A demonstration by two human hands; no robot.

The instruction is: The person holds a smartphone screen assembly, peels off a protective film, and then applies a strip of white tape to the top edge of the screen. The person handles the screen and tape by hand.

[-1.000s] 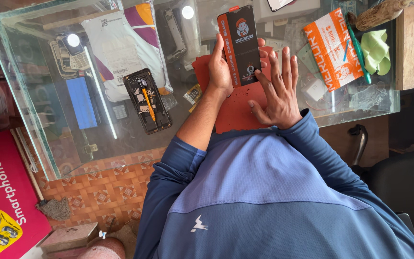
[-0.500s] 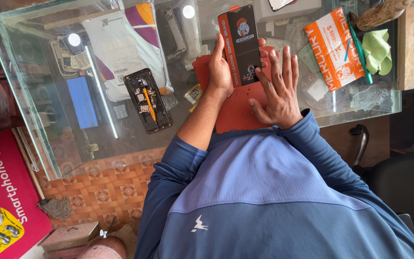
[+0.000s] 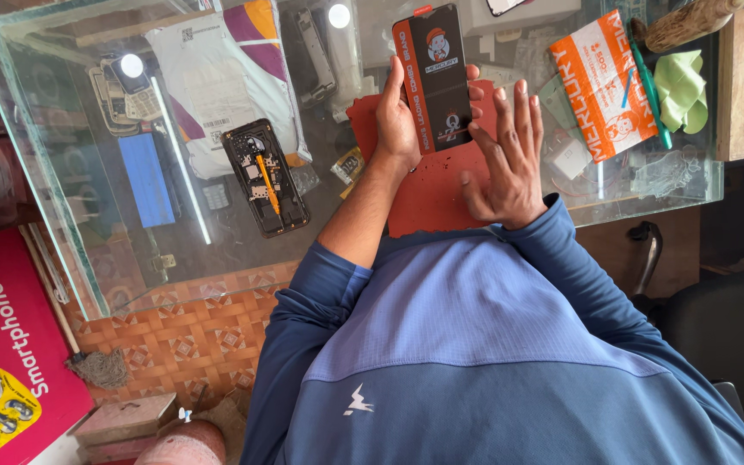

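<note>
Glossy glass tabletop [image 3: 71,129], opened phone [image 3: 265,176] lying bare-boarded on it. Left hand [image 3: 399,120] grasps a flat black-and-orange rectangular pack [image 3: 437,77] over the matte red mat [image 3: 428,194]; right hand [image 3: 503,159] rests beside it, fingers released and spread.

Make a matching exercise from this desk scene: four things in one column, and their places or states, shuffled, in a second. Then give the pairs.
Things:
1. black phone
2. opened phone
3. red mat
4. green cloth

Places or states:
A. flat on the glass table, under the hands
B. gripped in the left hand
C. at the table's right end, beside an orange packet
D. lying left of the left forearm, its insides showing

Pairs: 1-B, 2-D, 3-A, 4-C
</note>
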